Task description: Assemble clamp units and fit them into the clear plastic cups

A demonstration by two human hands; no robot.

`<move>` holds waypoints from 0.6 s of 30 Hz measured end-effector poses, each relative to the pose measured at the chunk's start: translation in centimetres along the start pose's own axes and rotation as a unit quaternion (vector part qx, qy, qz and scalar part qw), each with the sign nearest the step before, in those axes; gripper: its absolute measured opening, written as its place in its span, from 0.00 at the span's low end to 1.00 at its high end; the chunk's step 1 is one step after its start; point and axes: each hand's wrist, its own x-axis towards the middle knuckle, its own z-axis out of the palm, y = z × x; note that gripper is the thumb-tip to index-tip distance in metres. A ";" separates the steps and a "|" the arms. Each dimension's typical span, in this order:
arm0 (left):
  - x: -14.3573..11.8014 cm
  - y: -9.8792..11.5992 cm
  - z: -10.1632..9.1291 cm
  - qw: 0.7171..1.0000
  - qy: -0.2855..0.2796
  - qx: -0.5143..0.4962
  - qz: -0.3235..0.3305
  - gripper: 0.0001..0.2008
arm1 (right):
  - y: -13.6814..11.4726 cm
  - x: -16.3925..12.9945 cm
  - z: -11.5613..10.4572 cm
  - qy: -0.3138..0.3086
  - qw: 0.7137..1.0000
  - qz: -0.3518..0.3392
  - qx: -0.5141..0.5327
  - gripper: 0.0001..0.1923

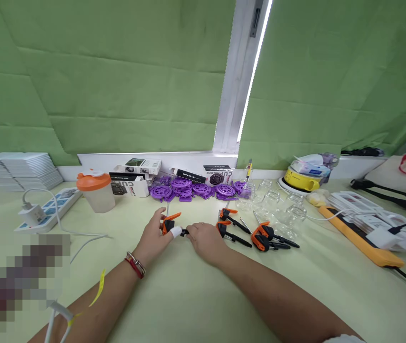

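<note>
My left hand (152, 237) is closed around the head of an orange-and-black tool (170, 222) with a thin metal rod pointing up; its exact kind I cannot make out. Something white covers the left thumb. My right hand (206, 240) pinches the tool's black end, and its fingers hide most of that part. To the right of my right hand, several similar tools lie on the table, among them one with a long black handle (238, 239) and another with an orange head (260, 238).
Behind my hands lie purple slotted plastic parts (203, 190) and printed cartons (131, 186). Clear glass cups (270, 202) stand at right, beyond them an orange power strip (363, 238). At left are an orange-lidded cup (94, 188), a white power strip (54, 209) and its cable.
</note>
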 end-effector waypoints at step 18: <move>2.3 -4.5 -1.0 0.985 0.032 0.165 -0.024 0.22 | 3.0 -3.4 -3.9 0.006 0.964 0.250 -0.090 0.18</move>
